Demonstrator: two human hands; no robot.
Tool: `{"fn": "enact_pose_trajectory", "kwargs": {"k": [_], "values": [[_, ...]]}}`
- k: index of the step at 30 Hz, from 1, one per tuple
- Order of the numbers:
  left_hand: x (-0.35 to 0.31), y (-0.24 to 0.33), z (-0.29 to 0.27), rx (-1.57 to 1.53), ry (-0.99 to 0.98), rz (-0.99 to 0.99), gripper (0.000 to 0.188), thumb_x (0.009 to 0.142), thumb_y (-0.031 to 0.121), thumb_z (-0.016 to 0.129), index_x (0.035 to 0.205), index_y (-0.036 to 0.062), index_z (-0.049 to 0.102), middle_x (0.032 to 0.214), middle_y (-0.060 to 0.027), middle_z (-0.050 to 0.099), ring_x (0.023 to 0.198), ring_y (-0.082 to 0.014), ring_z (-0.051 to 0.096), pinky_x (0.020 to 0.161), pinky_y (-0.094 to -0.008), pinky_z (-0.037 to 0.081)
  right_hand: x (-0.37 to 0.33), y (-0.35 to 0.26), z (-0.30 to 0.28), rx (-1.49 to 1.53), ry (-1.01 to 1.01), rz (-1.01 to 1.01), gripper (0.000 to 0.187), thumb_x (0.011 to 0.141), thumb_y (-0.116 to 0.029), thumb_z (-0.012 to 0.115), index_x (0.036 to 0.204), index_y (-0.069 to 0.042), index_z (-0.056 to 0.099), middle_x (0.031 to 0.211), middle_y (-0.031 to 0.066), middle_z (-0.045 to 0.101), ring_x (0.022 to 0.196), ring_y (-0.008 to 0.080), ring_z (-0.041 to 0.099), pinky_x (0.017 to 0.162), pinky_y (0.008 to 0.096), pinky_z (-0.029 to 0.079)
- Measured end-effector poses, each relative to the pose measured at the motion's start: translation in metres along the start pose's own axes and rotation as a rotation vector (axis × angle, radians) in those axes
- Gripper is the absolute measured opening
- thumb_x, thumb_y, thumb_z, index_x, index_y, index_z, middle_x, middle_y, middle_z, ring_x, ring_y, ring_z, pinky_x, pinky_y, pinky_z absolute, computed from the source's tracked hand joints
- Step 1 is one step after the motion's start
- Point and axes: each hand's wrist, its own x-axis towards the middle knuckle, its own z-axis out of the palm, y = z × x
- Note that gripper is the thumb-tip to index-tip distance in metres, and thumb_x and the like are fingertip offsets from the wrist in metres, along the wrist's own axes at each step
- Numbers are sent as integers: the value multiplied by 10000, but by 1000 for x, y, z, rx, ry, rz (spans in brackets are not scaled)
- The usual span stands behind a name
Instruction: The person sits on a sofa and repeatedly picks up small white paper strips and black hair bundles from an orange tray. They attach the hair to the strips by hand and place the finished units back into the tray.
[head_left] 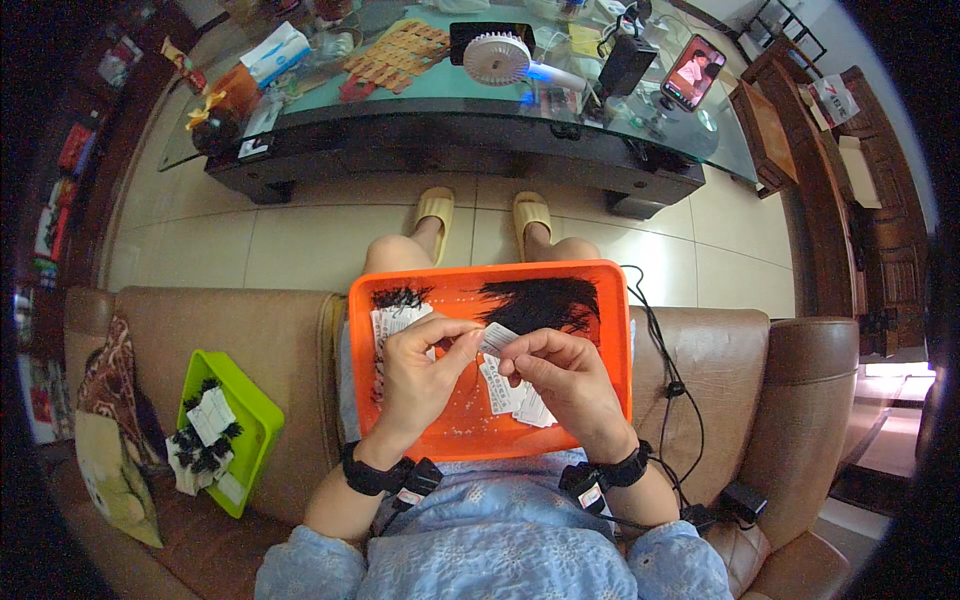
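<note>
An orange tray (450, 440) rests across my lap. Above its middle, my left hand (425, 365) and my right hand (565, 375) pinch a small white printed card (497, 338) between them. Whether a thin strand is also in my right fingers is too small to tell. Loose black strings (540, 300) lie in a heap at the tray's far right. White cards with black strings (392, 320) are stacked at the far left, partly behind my left hand. More white cards (505, 390) lie under my hands, the right hand covering some of them.
On the sofa (290, 400) to my left, a green tray (262, 430) holds bundled cards with black strings. Black cables (660, 350) run along my right side. Ahead stands a glass table (420, 100) with a white fan (497, 60) and a phone on a stand (694, 72).
</note>
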Motion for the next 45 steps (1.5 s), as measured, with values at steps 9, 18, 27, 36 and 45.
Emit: {"fn": "enact_pose_trajectory", "kwargs": {"k": [9,18,27,36,45], "values": [[0,-8,-5,-106,-83,-60,73,831,18,664,874,-33,696,821,-58,666,754,-119,609,687,-246,479,9,10,4,-27,61,-12,100,887,-80,647,916,14,633,850,72,662,756,116,597,688,250,473],[-3,-7,-6,-248,-48,-181,77,857,53,671,902,-1,703,841,-27,665,777,-89,600,714,-226,481,10,15,13,-288,162,-107,87,891,-97,644,880,-15,618,794,6,629,721,64,554,639,216,448],[-7,-6,-7,-326,-43,-290,107,856,79,687,926,0,703,888,-45,687,795,-86,609,717,-226,488,8,20,14,-313,142,-153,72,873,-70,659,885,-14,616,809,0,619,730,60,546,653,214,448],[-8,-4,-8,-395,-42,-304,121,862,89,685,931,-9,698,860,-30,679,776,-75,602,710,-213,484,9,25,11,-357,158,-136,75,837,-58,680,864,-11,628,840,13,617,770,83,559,694,239,455],[-4,0,-17,-332,-114,-182,53,825,14,659,842,-19,696,800,-26,628,747,-87,557,676,-225,422,12,16,8,-382,-39,-257,80,835,-74,659,833,-31,592,998,57,608,916,138,565,842,292,444]]}}
